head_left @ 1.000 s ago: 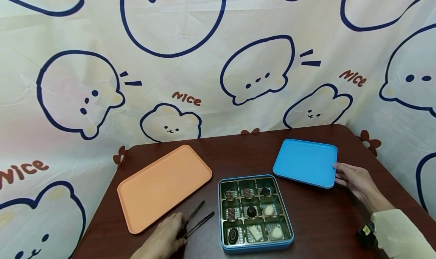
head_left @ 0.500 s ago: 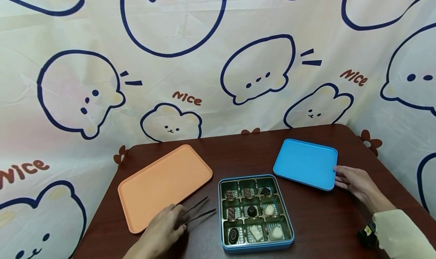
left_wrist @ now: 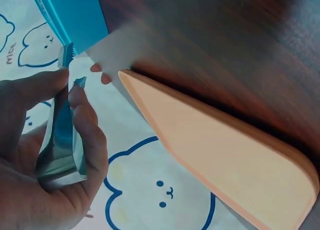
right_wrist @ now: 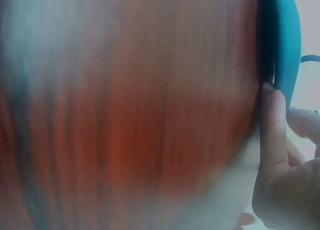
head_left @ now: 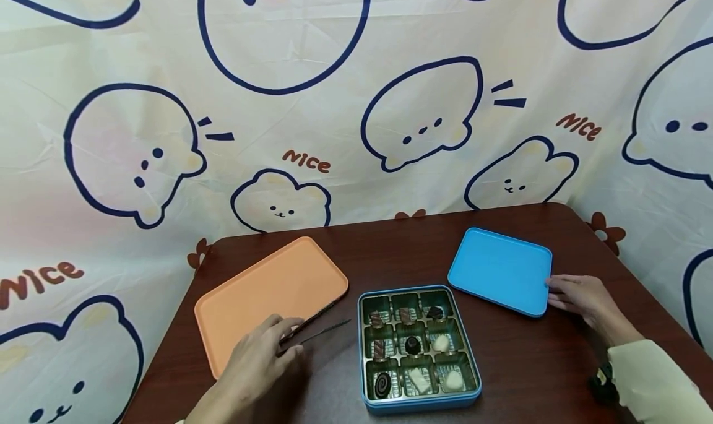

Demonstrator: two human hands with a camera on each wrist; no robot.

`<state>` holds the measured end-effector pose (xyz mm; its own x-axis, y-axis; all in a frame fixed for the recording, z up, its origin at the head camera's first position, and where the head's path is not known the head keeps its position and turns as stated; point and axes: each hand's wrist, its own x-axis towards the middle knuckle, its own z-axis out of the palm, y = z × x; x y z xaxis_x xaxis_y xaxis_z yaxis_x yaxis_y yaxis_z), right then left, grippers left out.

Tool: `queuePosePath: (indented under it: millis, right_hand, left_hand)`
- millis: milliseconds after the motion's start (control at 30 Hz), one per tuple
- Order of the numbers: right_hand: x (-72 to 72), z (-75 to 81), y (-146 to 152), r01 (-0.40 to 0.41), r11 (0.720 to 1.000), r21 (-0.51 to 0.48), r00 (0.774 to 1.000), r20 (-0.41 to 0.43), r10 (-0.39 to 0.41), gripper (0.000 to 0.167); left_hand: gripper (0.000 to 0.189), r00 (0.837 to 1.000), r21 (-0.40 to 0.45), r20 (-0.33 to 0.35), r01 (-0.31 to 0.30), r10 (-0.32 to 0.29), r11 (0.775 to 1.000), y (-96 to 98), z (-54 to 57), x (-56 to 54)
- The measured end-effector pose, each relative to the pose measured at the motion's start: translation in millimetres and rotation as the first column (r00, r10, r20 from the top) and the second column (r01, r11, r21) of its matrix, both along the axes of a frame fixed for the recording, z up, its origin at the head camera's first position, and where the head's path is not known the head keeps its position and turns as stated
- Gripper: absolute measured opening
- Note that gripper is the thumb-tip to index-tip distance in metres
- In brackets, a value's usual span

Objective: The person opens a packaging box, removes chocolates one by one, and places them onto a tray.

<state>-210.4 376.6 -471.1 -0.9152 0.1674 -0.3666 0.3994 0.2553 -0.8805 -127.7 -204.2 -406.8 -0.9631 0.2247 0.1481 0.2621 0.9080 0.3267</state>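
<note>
My left hand (head_left: pixel 253 359) grips metal tongs (left_wrist: pixel 62 127) by their arms, the serrated tips apart and pointing towards the right. One tong arm overlaps the near right edge of the orange tray (head_left: pixel 273 300) in the head view. Nothing is between the tips. My right hand (head_left: pixel 585 300) pinches the right edge of the blue tray (head_left: pixel 501 269), thumb and fingers on either side of the rim in the right wrist view. Between the hands stands a blue tin (head_left: pixel 420 405) with a gold divider, holding chocolates such as a dark swirl (head_left: pixel 382 385) and a white ball (head_left: pixel 453 382).
Everything stands on a dark brown table (head_left: pixel 390 250). A pale cloth (head_left: pixel 345 121) with bear drawings hangs behind and at both sides. A black device (head_left: pixel 604 384) sits by my right wrist.
My left hand has moved away from me and slightly left with the tongs, towards the orange tray. The blue tray's near right corner has swung slightly towards me with my right hand.
</note>
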Motion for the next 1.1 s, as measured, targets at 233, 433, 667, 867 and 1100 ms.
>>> queuePosePath:
  millis: [233,433,667,867,1100]
  right_hand:
    - [3.7,3.6,4,-0.019,0.992,0.127,0.999,-0.024,0.022,0.062]
    - [3.8,5.4,4,-0.026,0.987,0.158,0.999,-0.029,0.031,0.059]
    - [3.0,5.0,3,-0.039,0.975,0.221,0.999,-0.024,0.046,0.054]
    - [2.9,7.4,0,-0.069,0.965,0.254,0.996,-0.032,0.08,0.049]
    - [3.9,18.1,-1,-0.105,0.953,0.283,0.994,-0.007,0.111,0.048]
  left_hand:
    - [0.04,1.0,0.014,-0.007,0.003,-0.003,1.0,-1.4,3.8,-3.1]
    - [0.037,0.996,0.062,-0.078,0.057,-0.052,0.996,0.3,5.6,-5.8]
    - [0.035,0.992,0.12,-0.089,0.101,-0.09,0.988,3.0,7.0,-8.6]
    - [0.037,0.989,0.137,-0.063,0.14,-0.132,0.981,3.0,5.2,-10.1]
    - [0.031,0.988,0.137,-0.083,0.143,-0.133,0.98,6.5,5.5,-15.2]
